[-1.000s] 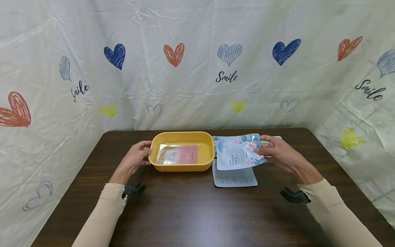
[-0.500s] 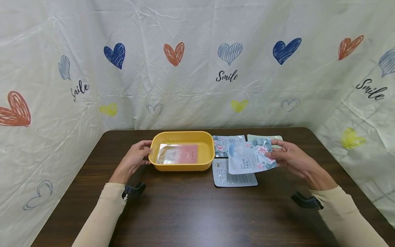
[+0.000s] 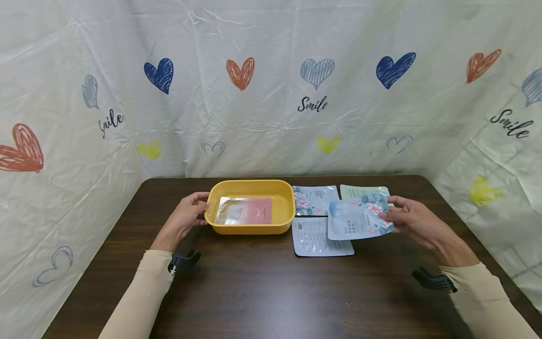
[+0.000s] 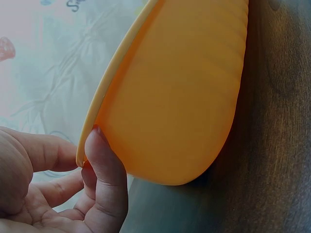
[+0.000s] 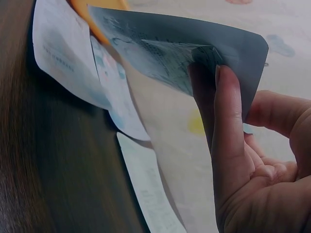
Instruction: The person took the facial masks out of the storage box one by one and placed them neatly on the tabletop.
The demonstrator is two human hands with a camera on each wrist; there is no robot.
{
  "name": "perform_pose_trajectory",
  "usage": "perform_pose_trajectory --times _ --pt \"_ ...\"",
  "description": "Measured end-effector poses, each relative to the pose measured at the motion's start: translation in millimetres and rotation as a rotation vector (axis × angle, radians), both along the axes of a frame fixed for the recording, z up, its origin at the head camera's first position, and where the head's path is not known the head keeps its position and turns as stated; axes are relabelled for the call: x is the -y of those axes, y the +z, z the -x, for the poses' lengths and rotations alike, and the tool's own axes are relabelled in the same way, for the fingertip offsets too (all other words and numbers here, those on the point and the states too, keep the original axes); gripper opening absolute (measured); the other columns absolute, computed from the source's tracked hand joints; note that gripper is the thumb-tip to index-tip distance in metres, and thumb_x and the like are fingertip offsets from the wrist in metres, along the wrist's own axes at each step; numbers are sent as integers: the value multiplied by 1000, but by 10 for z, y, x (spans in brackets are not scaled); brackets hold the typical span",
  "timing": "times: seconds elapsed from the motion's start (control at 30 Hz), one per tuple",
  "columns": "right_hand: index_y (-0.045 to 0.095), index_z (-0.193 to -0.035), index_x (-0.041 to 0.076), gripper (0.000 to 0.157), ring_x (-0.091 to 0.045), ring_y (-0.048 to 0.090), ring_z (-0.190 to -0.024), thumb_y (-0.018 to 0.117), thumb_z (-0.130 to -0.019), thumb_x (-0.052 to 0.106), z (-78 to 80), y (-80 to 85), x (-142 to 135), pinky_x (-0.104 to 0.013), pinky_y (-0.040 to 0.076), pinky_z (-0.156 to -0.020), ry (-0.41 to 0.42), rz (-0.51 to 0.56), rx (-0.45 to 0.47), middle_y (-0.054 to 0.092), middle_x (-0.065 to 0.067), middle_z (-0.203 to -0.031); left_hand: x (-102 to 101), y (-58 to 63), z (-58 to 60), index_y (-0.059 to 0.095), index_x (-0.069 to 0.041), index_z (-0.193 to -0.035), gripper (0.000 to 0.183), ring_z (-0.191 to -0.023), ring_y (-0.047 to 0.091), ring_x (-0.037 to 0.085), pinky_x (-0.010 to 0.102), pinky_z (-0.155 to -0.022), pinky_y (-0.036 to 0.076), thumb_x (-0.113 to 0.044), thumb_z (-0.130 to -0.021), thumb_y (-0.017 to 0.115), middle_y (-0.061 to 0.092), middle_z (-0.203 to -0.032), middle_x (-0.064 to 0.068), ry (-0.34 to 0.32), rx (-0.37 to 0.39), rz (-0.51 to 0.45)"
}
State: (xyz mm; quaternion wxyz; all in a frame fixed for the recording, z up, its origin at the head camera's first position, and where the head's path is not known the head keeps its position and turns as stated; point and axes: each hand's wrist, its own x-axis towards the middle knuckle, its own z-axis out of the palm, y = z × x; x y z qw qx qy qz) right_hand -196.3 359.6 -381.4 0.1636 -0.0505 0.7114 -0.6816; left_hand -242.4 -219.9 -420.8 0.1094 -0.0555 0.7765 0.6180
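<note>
My left hand (image 3: pixel 187 214) pinches the left rim of a yellow plastic tray (image 3: pixel 250 230); in the left wrist view, thumb and fingers meet over the tray's rim (image 4: pixel 114 73). Inside the tray lies a pink and silver sachet (image 3: pixel 250 211). My right hand (image 3: pixel 417 223) grips the right edge of a blue floral sheet-mask packet (image 3: pixel 357 219), raised above the table. Its grey back (image 5: pixel 233 41) shows in the right wrist view. Below and behind it are a flat grey-white packet (image 3: pixel 315 242), another floral packet (image 3: pixel 315 200) and a pale green packet (image 3: pixel 360 190), partly covered.
The dark wooden table (image 3: pixel 258 292) runs back to a white cloth backdrop (image 3: pixel 262 117) printed with hearts. The three loose packets lie just right of the tray.
My right hand has moved right and slightly nearer with the floral packet, uncovering the packets behind and under it. The left hand and tray have stayed put.
</note>
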Motion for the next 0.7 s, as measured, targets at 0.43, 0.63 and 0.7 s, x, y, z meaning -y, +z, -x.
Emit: perform_pose_trajectory --times 0.43,0.63,0.7 --pt "54 -123 9 29 -21 75 -86 53 -99 -7 -44 -21 -240 -34 62 -71 40 52 8 75 -6 -102 6 -5 9 42 -6 -151 49 -95 61 28 29 -67 59 -12 -104 53 53 -124 20 -4 -4 0" --pt "51 -124 13 29 -22 75 -87 52 -101 -4 -67 -95 -420 -35 62 -73 55 -2 28 76 -6 -103 2 -5 7 43 -5 -150 48 -92 62 26 29 -67 59 -11 -103 53 53 -120 19 -11 -17 -4" --pt "52 -123 15 29 -22 75 -87 52 -101 -3 -74 -117 -484 -35 62 -73 57 -30 45 76 -6 -102 2 -8 10 44 -5 -149 48 -91 62 25 29 -66 59 -10 -103 53 53 -119 19 -10 -18 -7"
